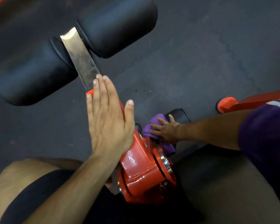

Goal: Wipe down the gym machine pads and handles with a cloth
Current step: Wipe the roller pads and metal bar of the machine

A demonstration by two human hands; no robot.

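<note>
In the middle of the frame, the left hand (107, 120) lies flat with straight fingers on the red arm (136, 165) of the machine, just below the silver bar (80, 59). Right of the middle, the right hand (166, 129) presses the purple cloth (149, 129) with spread fingers, next to a small black pad (180, 115). Two big black roller pads (118, 25) fill the upper left

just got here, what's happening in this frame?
A person is wiping down a red gym machine. The right hand presses a purple cloth against a small black pad low on the frame, fingers spread over the cloth. The left hand lies flat, fingers straight, along the red arm where it meets the steel bar carrying two black roller pads. The cloth is not on the rollers at this moment.
</note>
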